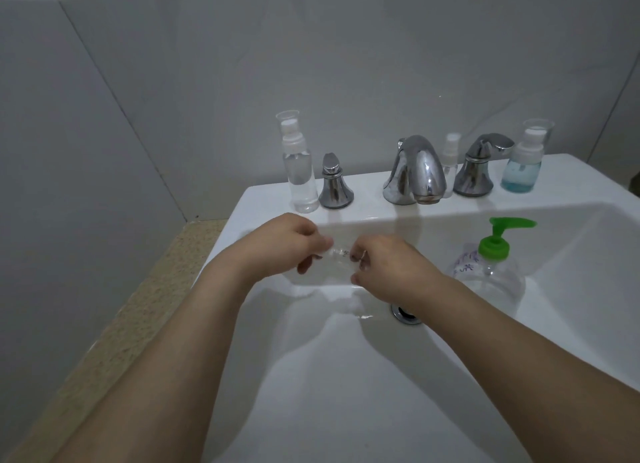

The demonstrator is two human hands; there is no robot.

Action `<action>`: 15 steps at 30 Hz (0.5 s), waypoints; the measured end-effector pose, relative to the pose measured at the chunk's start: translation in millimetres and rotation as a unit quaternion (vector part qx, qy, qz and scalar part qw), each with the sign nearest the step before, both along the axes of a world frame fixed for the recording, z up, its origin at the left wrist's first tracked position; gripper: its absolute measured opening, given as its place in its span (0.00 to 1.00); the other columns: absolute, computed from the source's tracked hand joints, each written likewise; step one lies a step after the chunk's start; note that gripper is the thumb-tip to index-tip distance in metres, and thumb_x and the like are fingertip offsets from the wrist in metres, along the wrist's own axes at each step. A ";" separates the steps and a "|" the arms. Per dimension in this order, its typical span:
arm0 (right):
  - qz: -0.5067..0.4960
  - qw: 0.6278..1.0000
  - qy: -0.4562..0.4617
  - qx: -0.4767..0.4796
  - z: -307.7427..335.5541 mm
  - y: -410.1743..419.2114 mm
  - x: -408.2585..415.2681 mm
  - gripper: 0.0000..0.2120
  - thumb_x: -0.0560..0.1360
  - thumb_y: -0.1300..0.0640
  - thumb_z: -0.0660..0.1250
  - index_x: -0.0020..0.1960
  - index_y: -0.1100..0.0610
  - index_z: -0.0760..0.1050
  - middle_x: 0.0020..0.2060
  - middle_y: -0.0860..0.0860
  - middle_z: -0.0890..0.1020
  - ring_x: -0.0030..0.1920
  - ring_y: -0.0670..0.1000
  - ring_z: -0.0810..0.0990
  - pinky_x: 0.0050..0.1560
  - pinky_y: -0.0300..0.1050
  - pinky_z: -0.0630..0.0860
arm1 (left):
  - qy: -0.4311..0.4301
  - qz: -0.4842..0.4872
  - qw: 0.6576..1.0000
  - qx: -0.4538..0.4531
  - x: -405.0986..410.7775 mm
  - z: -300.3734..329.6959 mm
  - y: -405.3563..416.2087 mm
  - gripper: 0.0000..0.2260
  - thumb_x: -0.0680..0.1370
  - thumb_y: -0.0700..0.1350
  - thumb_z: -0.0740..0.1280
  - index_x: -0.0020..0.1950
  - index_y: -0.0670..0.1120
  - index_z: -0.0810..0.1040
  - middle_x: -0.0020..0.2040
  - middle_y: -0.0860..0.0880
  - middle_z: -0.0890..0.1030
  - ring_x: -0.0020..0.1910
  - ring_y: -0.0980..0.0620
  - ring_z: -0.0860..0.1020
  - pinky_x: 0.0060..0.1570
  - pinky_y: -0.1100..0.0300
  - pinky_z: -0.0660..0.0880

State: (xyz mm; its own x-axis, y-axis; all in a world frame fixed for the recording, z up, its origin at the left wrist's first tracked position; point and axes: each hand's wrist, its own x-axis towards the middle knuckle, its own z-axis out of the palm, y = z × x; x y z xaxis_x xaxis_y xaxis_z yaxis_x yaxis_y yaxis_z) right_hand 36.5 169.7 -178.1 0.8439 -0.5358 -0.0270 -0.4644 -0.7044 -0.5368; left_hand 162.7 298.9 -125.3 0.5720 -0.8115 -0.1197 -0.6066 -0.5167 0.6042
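Observation:
Both my hands are over the white sink basin (346, 376) and hold a small clear bottle (337, 255) lying sideways between them. My left hand (287, 246) grips its left end with curled fingers. My right hand (388, 265) pinches its right end. Most of the bottle is hidden by my fingers. A clear pump bottle with a green pump (498, 244) lies tilted in the basin to the right of my right hand.
On the sink's back ledge stand a tall clear spray bottle (299, 172), a chrome left handle (334, 187), the chrome spout (417, 170), a small spray bottle (450, 161), a chrome right handle (479, 166) and a bottle of blue liquid (523, 165). The drain (405, 313) lies under my right wrist. A speckled counter (121, 317) runs along the left.

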 end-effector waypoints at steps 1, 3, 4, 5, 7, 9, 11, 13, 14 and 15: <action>-0.004 1.000 0.004 0.001 -1.0 -1.5 -0.4 0.10 0.72 0.57 0.69 0.52 0.49 0.75 0.51 0.51 0.79 0.50 0.54 0.78 0.49 0.44 0.76 | 0.001 0.029 1.000 0.003 1.9 1.8 0.4 0.19 0.82 0.51 0.63 0.37 0.40 0.78 0.24 0.51 0.75 0.21 0.57 0.69 0.32 0.60 0.66; -0.019 1.000 0.017 0.002 -2.7 -6.0 -1.9 0.08 0.72 0.59 0.69 0.48 0.50 0.73 0.51 0.52 0.79 0.50 0.55 0.78 0.48 0.43 0.75 | 0.015 0.093 0.995 -0.021 9.8 4.2 2.6 0.23 0.83 0.53 0.59 0.32 0.42 0.74 0.22 0.49 0.71 0.21 0.52 0.66 0.31 0.59 0.63; -0.029 0.999 0.021 0.006 -3.9 -7.7 -2.9 0.08 0.72 0.59 0.68 0.47 0.50 0.72 0.51 0.52 0.78 0.49 0.55 0.78 0.47 0.43 0.74 | 0.032 0.117 0.992 -0.043 15.8 3.6 4.2 0.24 0.83 0.55 0.59 0.31 0.43 0.72 0.22 0.50 0.70 0.21 0.51 0.65 0.30 0.59 0.62; -0.036 0.999 0.020 0.010 -4.4 -8.6 -3.6 0.08 0.72 0.59 0.68 0.46 0.50 0.71 0.51 0.52 0.78 0.49 0.55 0.78 0.46 0.43 0.74 | 0.049 0.130 0.988 -0.069 20.7 2.7 5.8 0.25 0.83 0.58 0.58 0.32 0.45 0.71 0.23 0.51 0.70 0.22 0.52 0.63 0.30 0.58 0.61; -0.039 0.999 0.009 0.019 -5.7 -7.8 -3.3 0.07 0.72 0.59 0.68 0.45 0.50 0.71 0.49 0.52 0.78 0.47 0.55 0.78 0.45 0.44 0.75 | 0.072 0.132 0.980 -0.128 25.2 0.6 8.4 0.25 0.81 0.64 0.59 0.36 0.45 0.72 0.28 0.53 0.72 0.26 0.52 0.64 0.33 0.57 0.61; -0.037 0.999 -0.002 0.024 -5.9 -6.6 -2.8 0.07 0.71 0.58 0.67 0.45 0.51 0.71 0.47 0.51 0.78 0.46 0.54 0.78 0.44 0.45 0.75 | 0.083 0.134 0.970 -0.187 24.5 -1.4 7.8 0.26 0.79 0.64 0.63 0.43 0.40 0.78 0.37 0.52 0.75 0.31 0.52 0.66 0.38 0.56 0.64; -0.036 0.999 -0.003 0.028 -5.7 -6.1 -2.3 0.06 0.71 0.58 0.67 0.46 0.52 0.71 0.46 0.51 0.78 0.45 0.54 0.77 0.42 0.45 0.74 | 0.085 0.144 0.958 -0.231 22.2 -1.8 6.0 0.24 0.79 0.59 0.68 0.48 0.36 0.79 0.42 0.49 0.78 0.32 0.52 0.65 0.38 0.56 0.63; -0.034 0.999 -0.002 0.032 -5.9 -5.7 -1.9 0.06 0.71 0.57 0.68 0.46 0.51 0.72 0.46 0.50 0.78 0.45 0.53 0.78 0.42 0.44 0.74 | 0.089 0.143 0.951 -0.260 22.6 -1.1 4.5 0.21 0.76 0.57 0.72 0.44 0.37 0.79 0.41 0.47 0.78 0.32 0.53 0.64 0.36 0.56 0.62; -0.032 0.999 -0.004 0.035 -5.9 -4.8 -1.5 0.06 0.71 0.57 0.68 0.45 0.51 0.72 0.46 0.50 0.78 0.45 0.53 0.78 0.41 0.44 0.73 | 0.092 0.140 0.948 -0.271 23.1 -0.4 4.3 0.21 0.75 0.56 0.73 0.43 0.38 0.78 0.40 0.45 0.75 0.32 0.52 0.63 0.36 0.56 0.61; -0.031 0.999 -0.008 0.038 -5.8 -4.0 -0.9 0.06 0.70 0.56 0.68 0.45 0.50 0.72 0.46 0.49 0.78 0.45 0.53 0.78 0.41 0.44 0.73 | 0.096 0.135 0.946 -0.279 22.9 0.1 4.5 0.21 0.75 0.55 0.74 0.43 0.36 0.77 0.39 0.45 0.72 0.32 0.52 0.63 0.35 0.56 0.61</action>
State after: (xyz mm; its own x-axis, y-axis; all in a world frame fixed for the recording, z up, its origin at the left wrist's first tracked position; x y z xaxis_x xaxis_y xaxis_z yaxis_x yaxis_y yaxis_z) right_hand 35.6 165.7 -183.8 0.8099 -0.5840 -0.0554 -0.4965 -0.6320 -0.5950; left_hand 185.5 303.4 -125.1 0.7788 -0.6061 0.1620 -0.3499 -0.2054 0.9140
